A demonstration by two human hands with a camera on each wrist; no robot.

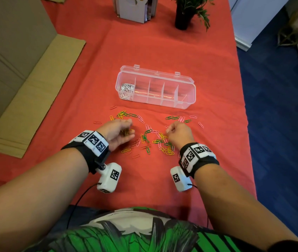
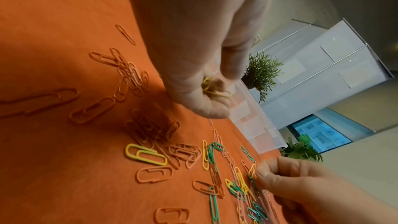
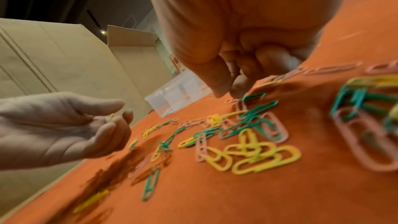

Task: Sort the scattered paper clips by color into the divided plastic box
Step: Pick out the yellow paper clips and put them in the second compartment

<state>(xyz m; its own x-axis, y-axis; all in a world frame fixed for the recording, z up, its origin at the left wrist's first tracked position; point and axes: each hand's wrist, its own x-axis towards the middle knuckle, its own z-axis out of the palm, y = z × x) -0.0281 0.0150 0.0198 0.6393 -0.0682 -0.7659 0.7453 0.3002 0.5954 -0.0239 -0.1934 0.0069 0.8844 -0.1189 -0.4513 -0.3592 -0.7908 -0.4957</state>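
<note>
Yellow, green, pink and red paper clips (image 1: 155,140) lie scattered on the red cloth in front of the clear divided box (image 1: 188,91). The box's left end compartment holds white clips (image 1: 126,90); the other compartments look empty. My left hand (image 1: 131,128) is cupped palm-up left of the pile and holds a bunch of yellow clips (image 2: 215,89). My right hand (image 1: 168,130) is down on the right side of the pile. Its thumb and forefinger (image 3: 217,84) pinch a clip (image 2: 253,169) whose colour is unclear.
Flat cardboard (image 1: 35,91) lies along the table's left side. A black potted plant (image 1: 182,17) and a card holder (image 1: 135,10) stand at the far end. The table's right edge drops to blue floor (image 1: 271,106).
</note>
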